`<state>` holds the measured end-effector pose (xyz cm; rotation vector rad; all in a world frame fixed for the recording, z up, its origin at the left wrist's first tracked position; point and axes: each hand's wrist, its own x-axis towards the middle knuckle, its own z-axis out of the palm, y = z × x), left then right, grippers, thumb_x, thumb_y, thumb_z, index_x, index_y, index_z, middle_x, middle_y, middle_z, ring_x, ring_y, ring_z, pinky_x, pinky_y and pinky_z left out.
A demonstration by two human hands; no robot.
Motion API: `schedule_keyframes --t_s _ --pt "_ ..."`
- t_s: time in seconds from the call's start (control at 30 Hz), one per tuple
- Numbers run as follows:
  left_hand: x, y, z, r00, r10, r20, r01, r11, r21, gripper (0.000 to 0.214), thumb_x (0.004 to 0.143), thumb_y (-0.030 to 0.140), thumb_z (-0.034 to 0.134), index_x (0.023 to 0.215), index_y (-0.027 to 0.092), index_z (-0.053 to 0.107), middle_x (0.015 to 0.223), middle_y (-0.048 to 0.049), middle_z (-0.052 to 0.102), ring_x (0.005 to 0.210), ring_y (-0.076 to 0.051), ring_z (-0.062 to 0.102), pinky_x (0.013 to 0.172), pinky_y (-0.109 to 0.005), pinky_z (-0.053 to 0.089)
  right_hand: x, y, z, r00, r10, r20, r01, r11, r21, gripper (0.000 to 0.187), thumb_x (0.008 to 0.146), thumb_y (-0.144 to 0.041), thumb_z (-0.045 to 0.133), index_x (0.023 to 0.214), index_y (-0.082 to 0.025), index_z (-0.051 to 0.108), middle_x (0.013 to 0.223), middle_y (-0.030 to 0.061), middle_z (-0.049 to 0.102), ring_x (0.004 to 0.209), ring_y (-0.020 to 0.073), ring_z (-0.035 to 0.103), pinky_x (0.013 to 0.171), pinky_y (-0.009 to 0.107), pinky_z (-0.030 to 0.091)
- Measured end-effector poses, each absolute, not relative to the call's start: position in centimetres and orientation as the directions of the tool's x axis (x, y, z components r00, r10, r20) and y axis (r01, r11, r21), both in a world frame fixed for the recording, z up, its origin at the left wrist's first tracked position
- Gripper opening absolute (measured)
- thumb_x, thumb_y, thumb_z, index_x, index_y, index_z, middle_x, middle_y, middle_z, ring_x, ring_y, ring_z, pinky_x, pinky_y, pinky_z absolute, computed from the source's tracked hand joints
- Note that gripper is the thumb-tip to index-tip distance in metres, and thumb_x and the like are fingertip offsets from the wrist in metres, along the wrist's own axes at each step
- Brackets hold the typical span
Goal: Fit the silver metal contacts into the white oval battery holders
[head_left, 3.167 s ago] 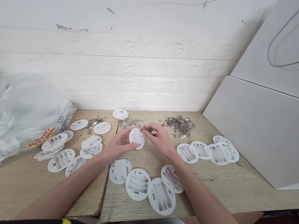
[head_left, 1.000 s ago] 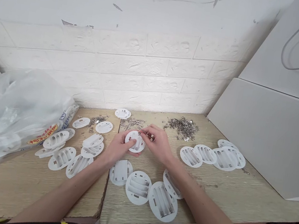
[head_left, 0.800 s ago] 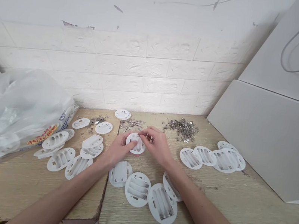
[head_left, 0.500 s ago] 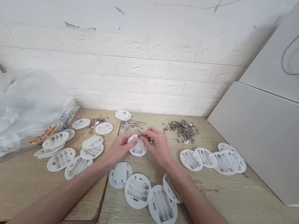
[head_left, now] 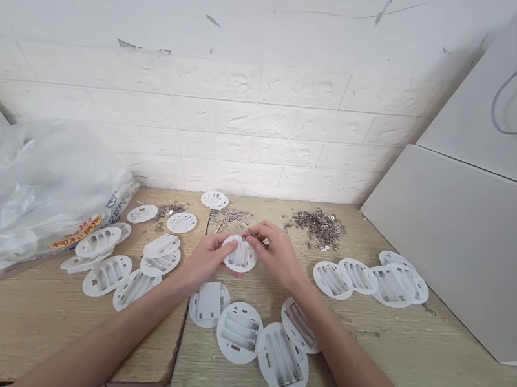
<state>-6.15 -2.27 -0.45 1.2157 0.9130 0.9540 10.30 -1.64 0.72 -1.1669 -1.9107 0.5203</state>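
Note:
My left hand (head_left: 205, 260) grips a round white plastic battery-holder disc (head_left: 239, 256) by its left edge, just above the wooden table (head_left: 372, 342), slots facing up. My right hand (head_left: 276, 254) is at the disc's top right edge, fingertips pinched on a small metal contact piece (head_left: 248, 236) touching the rim. Below my hands lie several more white discs (head_left: 239, 332), slots up, in a row near the table's front edge.
Piles of small metal contacts (head_left: 317, 222) lie at the back of the table. More discs sit at the right (head_left: 372, 280) and left (head_left: 122, 263). A large plastic bag (head_left: 17, 194) fills the left. A white panel (head_left: 468, 233) stands at right.
The disc in my left hand was turned from its smooth back to slots up. My right hand keeps working a metal piece at its top edge; hands barely shifted.

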Motion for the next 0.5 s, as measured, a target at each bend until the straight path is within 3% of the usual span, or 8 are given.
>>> schedule_keyframes --t_s 0.33,0.5 --pt "-6.08 -2.32 -0.39 0.338 0.94 -0.054 -0.053 0.076 0.996 0.035 0.076 0.043 0.065 0.097 0.015 0.071 0.082 -0.0063 0.066 0.075 -0.018 0.058 0.057 -0.028 0.055 10.3 -1.55 0.59 -0.283 0.872 0.399 0.572 0.487 -0.66 0.012 0.085 -0.014 0.056 0.085 -0.017 0.068 0.082 0.0032 0.061 0.071 0.0129 0.055 0.065 0.025 0.039" --pt "-6.28 -2.17 -0.71 0.325 0.944 -0.047 0.024 0.041 0.999 0.035 0.079 0.046 0.062 0.096 0.016 0.07 0.074 -0.003 0.063 0.066 -0.014 0.055 0.058 -0.025 0.049 10.25 -1.74 1.01 -0.259 0.9 0.352 0.563 0.436 -0.702 0.005 0.081 -0.015 0.061 0.08 -0.016 0.066 0.081 0.0038 0.064 0.072 0.0134 0.055 0.065 0.025 0.041"
